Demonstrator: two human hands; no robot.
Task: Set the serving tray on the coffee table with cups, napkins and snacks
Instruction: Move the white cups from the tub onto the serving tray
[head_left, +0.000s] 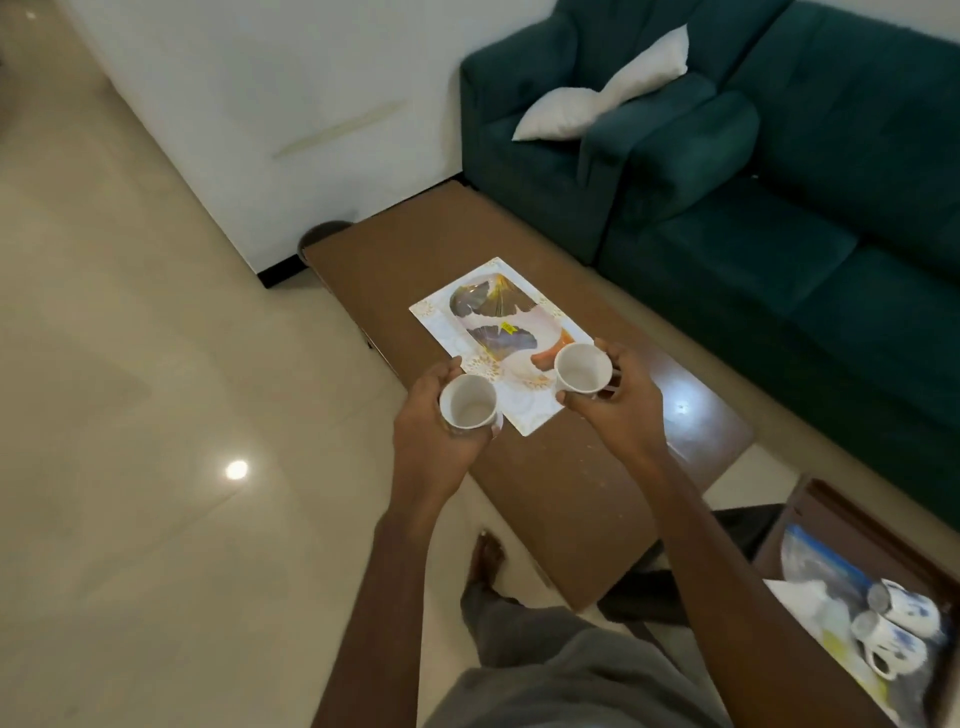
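Down at the bottom right, a second tray (831, 587) sits on a dark wooden stand (852, 519), with blue-and-white mugs (898, 631) lying on their sides on it and something white beside them, too blurred to name. A bare foot (485, 561) is planted on the glossy cream floor tiles (156, 415), which throw back a bright spot of ceiling light.

Up to the hands now. The left hand (431, 415) is wrapped around a white cup (467, 408), empty, mouth facing the camera, held at the near left corner of the serving tray (498, 332). The right hand (618, 400) grips a matching cup (581, 367), also empty, over the tray's near right edge. Whether either cup touches the tray, I cannot tell.

The tray itself lies flat on the brown coffee table (571, 467), a white rectangle printed with leaf patterns, a small yellow sticker in the middle, nothing resting on it. The tabletop is long and polished, catching a light reflection to the right of the hands.

Beyond the table, a dark teal sofa (779, 234) runs along the right, with a white cushion (597, 93) slumped by its armrest. A white wall (260, 104) meets the floor on the left.
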